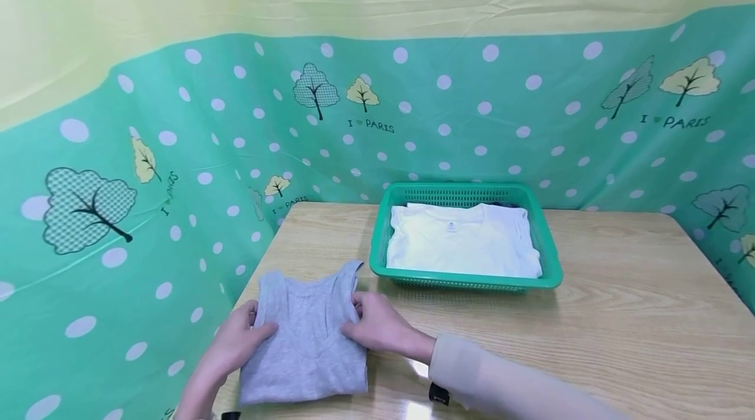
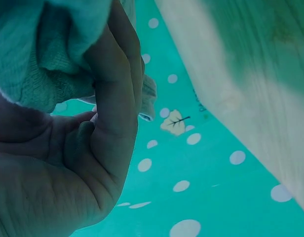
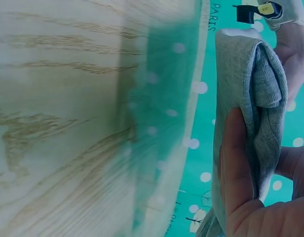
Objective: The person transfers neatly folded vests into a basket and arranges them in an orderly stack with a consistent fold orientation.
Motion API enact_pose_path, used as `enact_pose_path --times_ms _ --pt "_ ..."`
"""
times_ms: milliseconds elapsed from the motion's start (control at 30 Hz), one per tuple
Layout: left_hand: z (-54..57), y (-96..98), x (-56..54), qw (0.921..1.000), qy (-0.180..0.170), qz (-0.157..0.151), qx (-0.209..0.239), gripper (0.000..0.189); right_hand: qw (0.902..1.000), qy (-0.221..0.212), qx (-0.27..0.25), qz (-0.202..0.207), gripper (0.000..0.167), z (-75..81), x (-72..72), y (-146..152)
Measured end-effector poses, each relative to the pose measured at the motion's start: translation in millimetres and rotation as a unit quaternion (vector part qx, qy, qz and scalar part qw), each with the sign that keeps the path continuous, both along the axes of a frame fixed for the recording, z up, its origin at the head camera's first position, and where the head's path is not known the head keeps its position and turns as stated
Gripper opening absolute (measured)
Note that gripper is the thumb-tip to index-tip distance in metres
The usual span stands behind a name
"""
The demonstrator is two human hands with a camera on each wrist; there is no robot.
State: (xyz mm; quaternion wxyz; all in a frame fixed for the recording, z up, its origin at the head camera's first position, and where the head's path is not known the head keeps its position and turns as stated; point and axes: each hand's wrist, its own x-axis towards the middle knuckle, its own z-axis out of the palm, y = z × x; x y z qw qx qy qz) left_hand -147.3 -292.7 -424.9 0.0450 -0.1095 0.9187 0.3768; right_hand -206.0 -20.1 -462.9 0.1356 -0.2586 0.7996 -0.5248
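Observation:
A folded grey tank top (image 1: pixel 307 348) is held up over the near left part of the table, its neckline toward the back. My left hand (image 1: pixel 238 336) grips its left edge, thumb on the front and fingers behind. On the opposite edge my right hand (image 1: pixel 377 323) pinches the cloth the same way. In the right wrist view, the folded layers of the tank top (image 3: pixel 265 98) show edge-on between the thumb and fingers of the right hand (image 3: pixel 246 197). The left wrist view has the left hand (image 2: pixel 107 108) curled round the bunched cloth.
A green plastic basket (image 1: pixel 466 281) stands at the back middle of the wooden table (image 1: pixel 637 289). Inside it lies a folded white shirt (image 1: pixel 466 243), with something dark behind. A patterned green and yellow curtain (image 1: pixel 448 99) hangs along the back and sides.

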Motion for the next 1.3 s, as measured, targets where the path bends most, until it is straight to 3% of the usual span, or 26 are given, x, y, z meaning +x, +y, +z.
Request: enact_pose_path --times_ms 400,700,1033,1300 --pt "15.6 -1.9 3.0 0.9989 0.004 0.006 0.046 0.032 0.9999 0.003 -0.016 0.000 0.016 18.3 2.0 2" --pt "30.1 -0.4 -4.4 0.9996 0.024 -0.015 0.006 0.034 0.9995 0.020 -0.022 -0.006 0.014 25.6 -3.3 6" --pt "40.1 3.7 -11.5 0.9992 0.029 -0.028 -0.003 0.050 0.9993 0.015 -0.034 -0.009 0.014 37.2 -11.7 15" --pt "46.0 14.7 -21.4 0.9977 0.054 -0.041 0.006 0.042 0.9995 -0.003 -0.023 -0.022 0.014 46.0 -21.8 28"
